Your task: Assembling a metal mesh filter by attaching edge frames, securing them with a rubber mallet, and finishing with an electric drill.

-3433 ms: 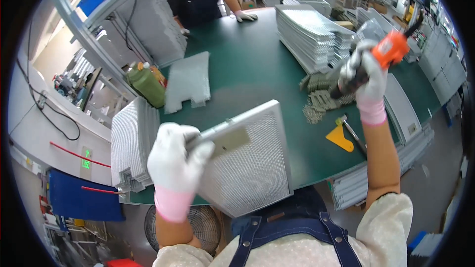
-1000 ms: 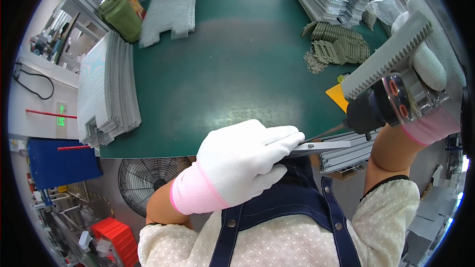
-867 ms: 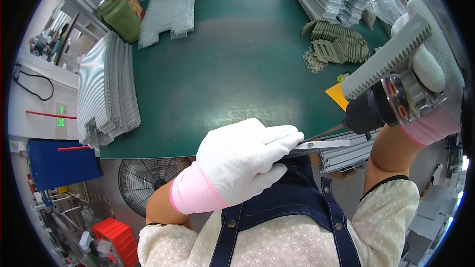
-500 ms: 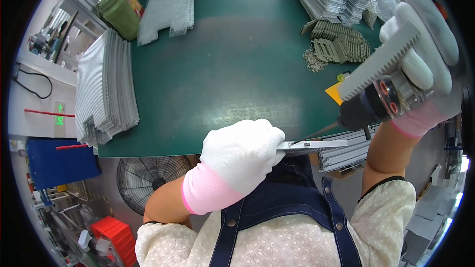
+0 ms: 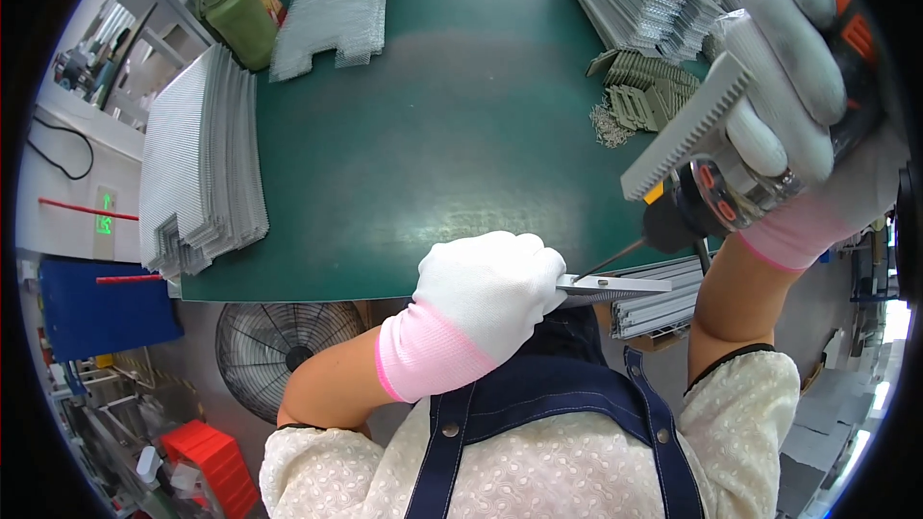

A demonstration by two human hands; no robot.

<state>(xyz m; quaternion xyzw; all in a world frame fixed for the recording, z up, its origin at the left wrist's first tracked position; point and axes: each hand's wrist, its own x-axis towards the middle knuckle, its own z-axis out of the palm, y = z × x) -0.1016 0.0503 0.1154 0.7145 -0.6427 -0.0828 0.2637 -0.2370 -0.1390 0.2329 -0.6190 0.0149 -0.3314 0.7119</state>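
Holding the panel [image 5: 630,285], the left grip [image 5: 492,286] curls more than before

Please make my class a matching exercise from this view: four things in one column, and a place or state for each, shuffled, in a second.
Things
1. White-gloved left hand
2. Black-and-orange power driver
3. Round black wire fan
4. Olive-green canister

Places and states
A. Lower left, by the near edge of the dark green tabletop
B. Holding a thin silver-framed panel
C. Upper left of the view
D. In the white-gloved right hand

Right pairs: 1-B; 2-D; 3-A; 4-C
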